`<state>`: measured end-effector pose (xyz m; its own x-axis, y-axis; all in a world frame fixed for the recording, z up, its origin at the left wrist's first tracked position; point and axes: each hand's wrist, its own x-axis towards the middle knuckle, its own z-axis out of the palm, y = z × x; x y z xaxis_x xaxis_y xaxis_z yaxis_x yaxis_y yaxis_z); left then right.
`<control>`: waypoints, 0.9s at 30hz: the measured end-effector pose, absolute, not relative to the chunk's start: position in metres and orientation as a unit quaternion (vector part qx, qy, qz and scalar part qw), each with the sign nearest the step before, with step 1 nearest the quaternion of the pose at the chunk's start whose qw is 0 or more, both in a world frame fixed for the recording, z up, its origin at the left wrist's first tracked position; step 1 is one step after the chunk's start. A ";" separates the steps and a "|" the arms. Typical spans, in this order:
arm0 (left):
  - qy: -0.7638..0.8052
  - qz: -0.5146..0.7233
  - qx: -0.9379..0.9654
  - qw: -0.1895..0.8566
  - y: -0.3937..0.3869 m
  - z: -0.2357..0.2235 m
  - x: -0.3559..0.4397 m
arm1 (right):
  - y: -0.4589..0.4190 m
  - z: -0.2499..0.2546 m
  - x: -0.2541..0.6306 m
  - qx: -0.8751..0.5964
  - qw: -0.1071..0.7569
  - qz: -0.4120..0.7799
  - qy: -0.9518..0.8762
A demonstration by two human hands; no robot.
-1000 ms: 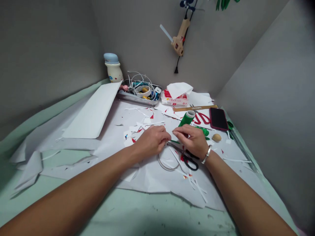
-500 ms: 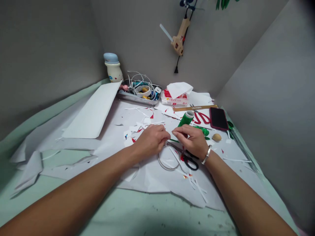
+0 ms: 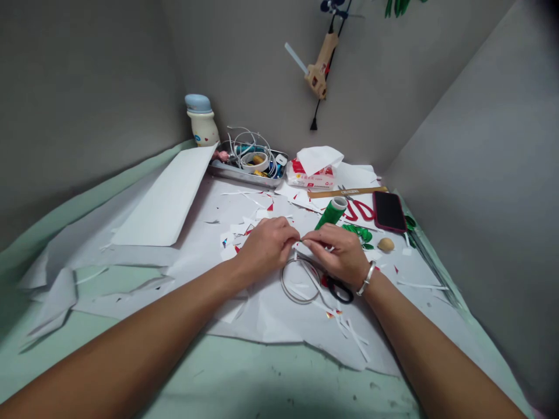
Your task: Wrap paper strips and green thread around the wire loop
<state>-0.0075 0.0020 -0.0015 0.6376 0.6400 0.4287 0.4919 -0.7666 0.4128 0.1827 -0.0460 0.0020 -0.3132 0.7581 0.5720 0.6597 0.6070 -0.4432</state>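
Note:
My left hand (image 3: 271,244) is closed, its thumb and forefinger pinched together. My right hand (image 3: 338,251), with a silver bangle at the wrist, pinches too, its fingertips nearly touching those of the left. A tiny bit of green shows between the fingertips; what it is I cannot make out. Just behind the right hand leans a spool of green thread (image 3: 331,214). Green leaf-like pieces (image 3: 358,234) lie beyond its knuckles. Below the hands rests a thin metal ring (image 3: 283,286). Black-handled scissors (image 3: 340,291) are partly hidden under the right hand.
Paper scraps (image 3: 236,240) litter the white sheet. Behind stand a metal tray (image 3: 244,173) of supplies, a tissue pack (image 3: 311,176) and a bottle (image 3: 203,125). Red-handled scissors (image 3: 363,210), a phone (image 3: 389,211) and a small tan ball (image 3: 386,244) lie right. A glue gun (image 3: 321,73) hangs above.
My fingertips have come closer together, the right hand moving slightly left. The green strip seen beneath the right fingers before is now mostly hidden.

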 end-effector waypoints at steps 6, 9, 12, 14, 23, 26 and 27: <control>0.243 0.296 0.897 0.220 -0.002 0.004 -0.006 | -0.032 -0.010 0.198 -0.507 0.423 0.145 -0.737; 0.310 0.348 0.840 0.279 0.002 0.005 -0.007 | -0.033 -0.012 0.195 -0.487 0.362 0.159 -0.779; 0.380 0.353 0.815 0.258 0.005 0.003 -0.008 | -0.040 -0.007 0.185 -0.438 0.320 0.127 -0.831; 0.395 0.328 0.831 0.214 0.005 0.001 -0.008 | -0.045 -0.002 0.180 -0.424 0.326 0.086 -0.841; 0.264 0.314 0.877 0.251 -0.002 0.004 -0.006 | -0.034 -0.009 0.195 -0.497 0.399 0.120 -0.761; 0.333 0.361 0.825 0.280 0.002 0.005 -0.007 | -0.037 -0.011 0.189 -0.468 0.341 0.122 -0.806; 0.357 0.365 0.816 0.272 0.003 0.004 -0.008 | -0.039 -0.010 0.185 -0.451 0.328 0.113 -0.822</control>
